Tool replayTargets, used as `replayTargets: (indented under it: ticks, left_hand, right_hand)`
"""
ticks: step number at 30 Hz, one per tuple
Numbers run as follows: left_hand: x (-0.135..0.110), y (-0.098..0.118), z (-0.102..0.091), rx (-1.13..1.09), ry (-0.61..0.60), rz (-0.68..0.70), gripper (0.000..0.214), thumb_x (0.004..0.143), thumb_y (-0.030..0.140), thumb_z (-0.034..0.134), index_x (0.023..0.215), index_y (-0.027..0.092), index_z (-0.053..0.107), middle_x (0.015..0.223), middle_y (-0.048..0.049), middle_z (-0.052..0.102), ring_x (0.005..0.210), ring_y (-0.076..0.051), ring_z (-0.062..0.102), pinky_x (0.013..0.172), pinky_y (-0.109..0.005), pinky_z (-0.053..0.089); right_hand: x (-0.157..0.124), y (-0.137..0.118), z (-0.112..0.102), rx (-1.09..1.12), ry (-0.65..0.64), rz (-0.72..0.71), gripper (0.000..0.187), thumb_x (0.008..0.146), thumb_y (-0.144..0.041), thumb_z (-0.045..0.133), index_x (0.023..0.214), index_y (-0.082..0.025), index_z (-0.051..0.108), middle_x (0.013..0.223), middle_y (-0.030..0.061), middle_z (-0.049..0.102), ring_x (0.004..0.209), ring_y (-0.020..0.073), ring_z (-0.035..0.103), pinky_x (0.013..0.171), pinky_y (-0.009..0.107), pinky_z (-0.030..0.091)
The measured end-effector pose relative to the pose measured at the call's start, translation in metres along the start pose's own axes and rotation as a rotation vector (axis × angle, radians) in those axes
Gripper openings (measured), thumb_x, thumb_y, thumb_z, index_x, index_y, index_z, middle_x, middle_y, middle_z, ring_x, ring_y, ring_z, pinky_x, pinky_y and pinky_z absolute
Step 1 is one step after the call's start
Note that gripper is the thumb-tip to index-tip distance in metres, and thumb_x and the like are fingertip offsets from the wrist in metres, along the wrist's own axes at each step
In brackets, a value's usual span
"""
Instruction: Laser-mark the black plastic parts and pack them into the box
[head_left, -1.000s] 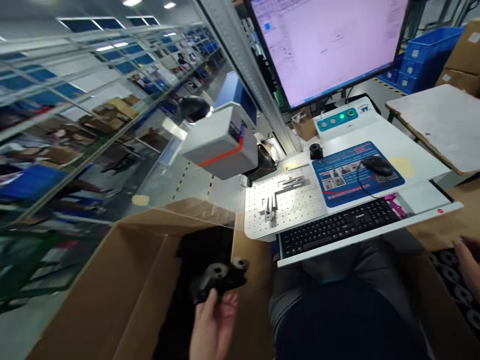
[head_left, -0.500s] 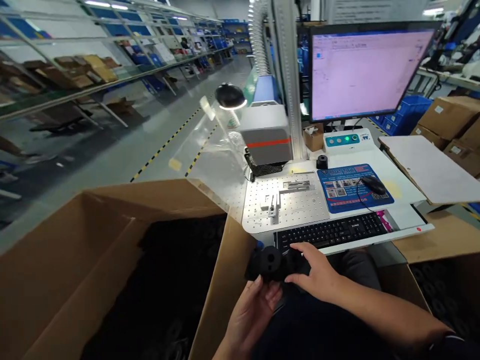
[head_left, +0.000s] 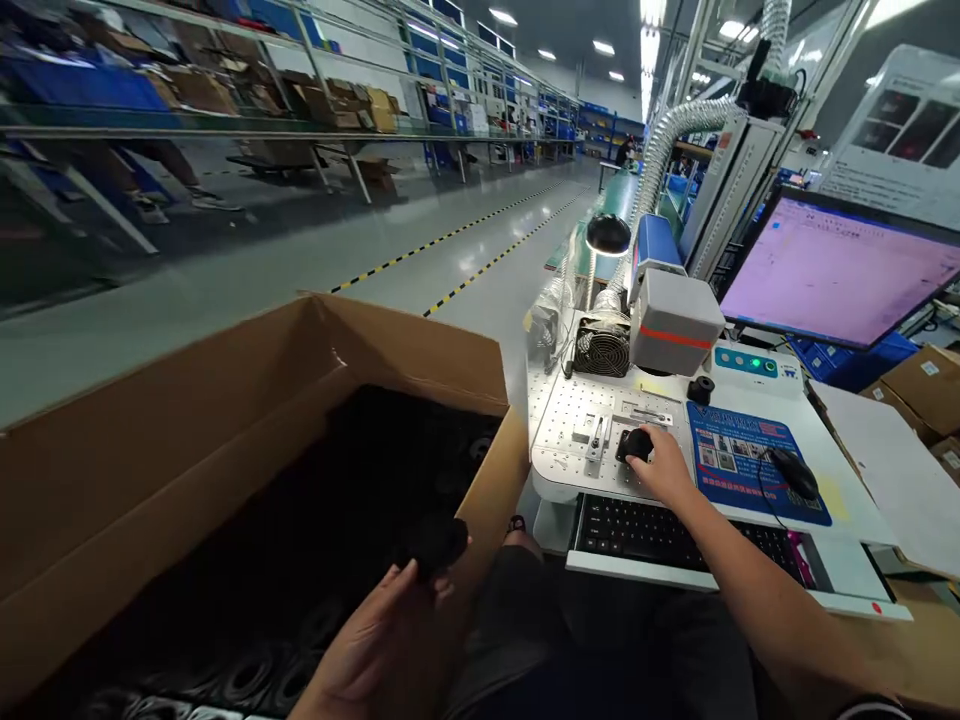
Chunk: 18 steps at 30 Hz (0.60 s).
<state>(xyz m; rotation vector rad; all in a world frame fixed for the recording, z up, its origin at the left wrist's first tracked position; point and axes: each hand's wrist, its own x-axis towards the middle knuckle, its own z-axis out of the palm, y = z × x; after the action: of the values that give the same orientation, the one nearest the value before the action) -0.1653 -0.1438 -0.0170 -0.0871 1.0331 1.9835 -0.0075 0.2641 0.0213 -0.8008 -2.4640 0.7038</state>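
My left hand (head_left: 375,625) grips a round black part (head_left: 433,545) over the inner right side of a large cardboard box (head_left: 420,350). Many similar dark parts (head_left: 251,675) lie in that box, some showing ring shapes. On the perforated metal plate (head_left: 559,440), my right hand (head_left: 661,462) has its fingers around another black part (head_left: 636,444), which has a rounded body and a flat base. Beside this part is a small metal bracket fixture (head_left: 596,438); a second metal piece (head_left: 646,414) lies just behind it.
A grey machine head (head_left: 675,320) with an orange stripe hangs over the plate's back. A black fan (head_left: 602,350), a lit lamp (head_left: 608,235) and a small black cylinder (head_left: 701,390) stand near. To the right are a mouse (head_left: 793,472), mouse pad (head_left: 739,465), keyboard (head_left: 645,535) and monitor (head_left: 840,270).
My hands were together in front of the keyboard with black parts. Now they are apart: the left has moved over the box, the right onto the metal plate. The view has turned left.
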Motion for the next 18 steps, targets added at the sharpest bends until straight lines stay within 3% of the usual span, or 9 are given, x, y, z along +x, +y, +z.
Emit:
replayTargets:
  ticks: [3,7,13,18]
  left_hand:
    - [0.007,0.005,-0.024,-0.052,-0.012,-0.013,0.036,0.085,0.037,0.086,0.116,0.020,0.078,0.129,-0.0160,0.069,0.084,-0.022,0.062,0.077,-0.035,0.059]
    - [0.012,0.000,-0.042,-0.158,-0.039,-0.026,0.030,0.085,0.027,0.085,0.113,0.017,0.080,0.127,-0.0180,0.070,0.086,-0.024,0.066,0.081,-0.038,0.061]
    - [0.019,-0.002,-0.050,-0.253,-0.023,-0.070,0.025,0.083,0.019,0.086,0.106,0.011,0.081,0.120,-0.0207,0.072,0.086,-0.025,0.068,0.082,-0.040,0.063]
    - [0.018,-0.002,-0.049,-0.267,-0.024,-0.079,0.027,0.087,0.019,0.083,0.112,0.011,0.079,0.127,-0.0223,0.069,0.090,-0.026,0.069,0.084,-0.041,0.063]
  right_hand:
    - [0.029,0.007,0.011,-0.081,-0.035,0.003,0.056,0.078,-0.026,0.072,0.133,-0.018,0.064,0.133,0.0142,0.068,0.127,0.0335,0.061,0.112,0.051,0.046]
    - [0.048,0.013,0.026,-0.108,-0.031,-0.038,0.054,0.078,-0.029,0.071,0.131,-0.018,0.066,0.128,0.0136,0.071,0.123,0.0332,0.064,0.108,0.049,0.049]
    - [0.054,0.019,0.038,-0.071,0.008,-0.055,0.052,0.076,-0.031,0.072,0.127,-0.021,0.068,0.126,0.0117,0.072,0.121,0.0338,0.065,0.106,0.050,0.050]
    - [0.051,0.019,0.039,-0.024,0.024,0.008,0.060,0.077,-0.035,0.072,0.134,-0.020,0.064,0.132,0.0145,0.070,0.126,0.0362,0.063,0.106,0.051,0.050]
